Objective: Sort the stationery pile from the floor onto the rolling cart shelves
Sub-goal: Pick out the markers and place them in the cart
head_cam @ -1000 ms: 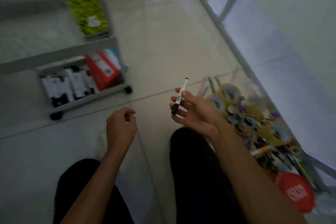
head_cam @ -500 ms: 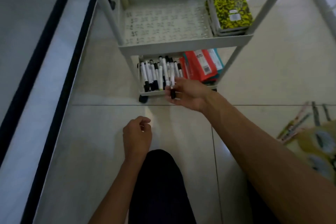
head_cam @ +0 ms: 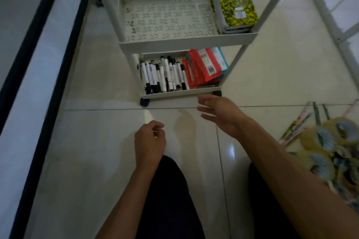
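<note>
Stationery pile point(head_cam: 328, 147) lies on the floor point(head_cam: 87, 141) at the right edge of view, beside the person's right forearm: rolls of clear tape heaped together, with several pens fanned out toward the cart. Rolling cart point(head_cam: 186, 41), white with perforated shelves and slanted corner posts, stands on the pale tiles ahead of the knees, on small dark castors. Its upper visible shelf point(head_cam: 165, 19) carries a stack of notebooks point(head_cam: 235, 4) with yellow-and-black patterned covers, set against the right wall of that shelf. Its lowest shelf point(head_cam: 180, 93) holds a row of markers point(head_cam: 165, 75), white-barrelled with dark caps, packed side by side on the left, and red and teal packets point(head_cam: 206, 66) leaning just beside them on the right. Right hand point(head_cam: 219, 114) hovers above the floor just in front of the lowest shelf's front rim, apart from it; its fingers point(head_cam: 204, 100) are extended and relaxed, grasping nothing. Left hand point(head_cam: 149, 143) hangs above the floor near the left knee, well short of the cart; its fingers are loosely curled toward the thumb, and nothing shows between them.
</note>
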